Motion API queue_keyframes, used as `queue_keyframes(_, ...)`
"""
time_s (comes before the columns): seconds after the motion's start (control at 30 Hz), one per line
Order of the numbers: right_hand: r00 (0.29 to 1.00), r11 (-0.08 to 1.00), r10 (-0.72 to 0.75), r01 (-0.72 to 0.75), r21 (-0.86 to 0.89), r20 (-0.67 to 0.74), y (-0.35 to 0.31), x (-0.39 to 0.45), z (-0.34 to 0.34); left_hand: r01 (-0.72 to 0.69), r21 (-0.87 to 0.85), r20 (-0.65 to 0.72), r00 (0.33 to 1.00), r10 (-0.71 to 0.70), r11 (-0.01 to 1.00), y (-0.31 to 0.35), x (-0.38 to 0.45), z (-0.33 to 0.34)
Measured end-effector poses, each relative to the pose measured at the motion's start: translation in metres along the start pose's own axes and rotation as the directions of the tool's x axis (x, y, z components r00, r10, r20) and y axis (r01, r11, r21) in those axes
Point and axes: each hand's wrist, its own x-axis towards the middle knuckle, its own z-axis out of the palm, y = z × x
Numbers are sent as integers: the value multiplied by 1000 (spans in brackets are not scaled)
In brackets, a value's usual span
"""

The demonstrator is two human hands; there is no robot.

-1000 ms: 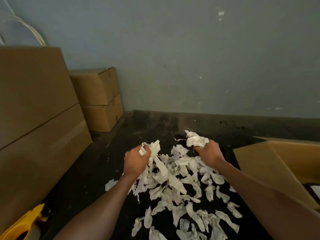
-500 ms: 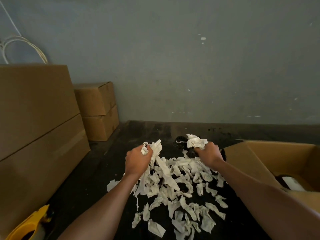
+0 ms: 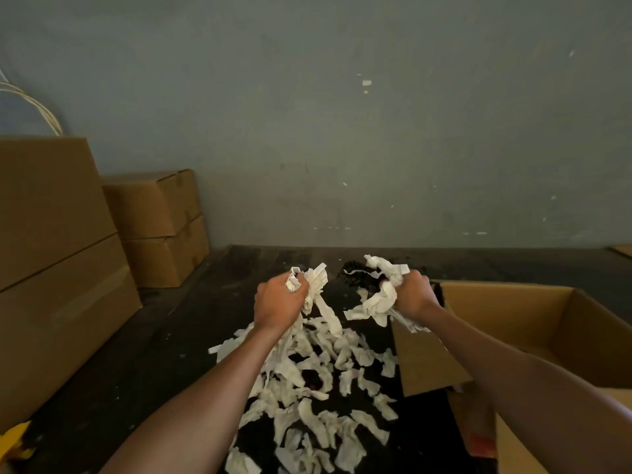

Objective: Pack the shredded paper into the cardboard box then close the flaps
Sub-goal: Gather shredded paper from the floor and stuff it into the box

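Open cardboard box at the right edge of the dark floor, flaps folded outward, near-left flap leaning over the floor just beside the paper; interior mostly hidden by the right forearm, fill level not discernible. Stacked closed cartons along the left edge, two smaller cartons behind them against the grey wall; yellow object at the near-left corner, kind not discernible. Scatter of shredded paper spread over the middle of the floor from below the hands toward the near edge, pale strips lying loose with dark floor showing between them. Left hand raised above the far end of the scatter, fingers curled tight around a bunch of strips, longer strips trailing down to the pile. Right hand raised beside the box's left flap, fingers closed likewise on a second bunch, ends hanging free. Judged progress: early to middle of the packing stage, two handfuls lifted but not yet over the box opening, most visible paper on the floor. Remaining: carrying both handfuls into the box, gathering the rest of the scatter, then folding all flaps shut
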Motion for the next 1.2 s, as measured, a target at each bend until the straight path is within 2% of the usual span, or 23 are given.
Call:
queue_keyframes(0.2, 995, 983, 68, -56, 173, -66, 89, 23, -73, -3, -37, 26, 1000, 4, 999, 89, -10, 107)
queue_keyframes(0.37, 992, 976, 118, -108, 189, -40, 181, 47, -139, -3, -62, 27, 1000, 5, 998, 171, -23, 195)
queue_keyframes(0.47, 984, 973, 175, -171, 153, -14, 235, 58, -162, 2, -97, 92, 996, 7, 995, 209, -34, 247)
queue_keyframes(0.6, 942, 911, 317, -334, 241, 109, 298, 65, -176, 62, -144, 162, 986, -38, 988, 236, -54, 308)
queue_keyframes(0.7, 916, 870, 317, -384, 309, 245, 329, 65, -177, 147, -123, 213, 970, -119, 981, 241, -66, 340)
queue_keyframes(0.83, 887, 795, 292, -434, 424, 358, 346, 67, -179, 313, -84, 352, 898, -265, 946, 241, -72, 355)
queue_keyframes(0.97, 891, 852, 260, -394, 345, 373, 347, 76, -184, 455, -136, 558, 769, -312, 880, 238, -74, 355)
queue_keyframes(1.07, 912, 908, 216, -319, 271, 348, 346, 83, -188, 425, -43, 656, 694, -296, 904, 234, -70, 355)
queue_keyframes(1.2, 948, 978, 177, -199, 59, 265, 345, 84, -188, 346, 41, 701, 659, -274, 937, 224, -68, 356)
